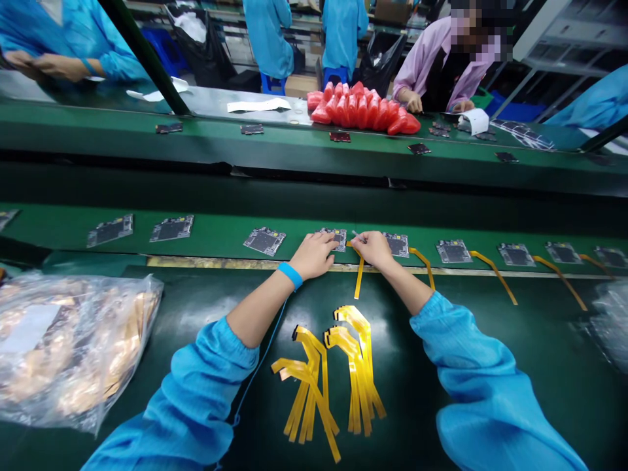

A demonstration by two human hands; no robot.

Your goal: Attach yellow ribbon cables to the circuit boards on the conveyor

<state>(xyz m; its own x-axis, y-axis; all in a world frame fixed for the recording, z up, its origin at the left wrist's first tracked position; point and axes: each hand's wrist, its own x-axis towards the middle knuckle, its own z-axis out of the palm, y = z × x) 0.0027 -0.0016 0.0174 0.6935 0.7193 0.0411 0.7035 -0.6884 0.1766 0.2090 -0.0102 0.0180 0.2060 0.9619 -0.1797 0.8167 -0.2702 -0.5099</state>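
Head view: left hand (314,255) rests fingers-down on a circuit board (335,238) on the green belt (220,230). Right hand (373,248), just beside it, pinches a slim tool (357,235) over a yellow flex cable (360,275). Loose flex cables (333,373) lie on the surface between the forearms.

Both arms are covered by loose bright-blue sleeves (196,399), gathered at elasticated cuffs partway up the forearms. The hands are left bare. A blue wristband (290,275) is worn on the left wrist, and a thin blue cord (262,363) is attached to it.
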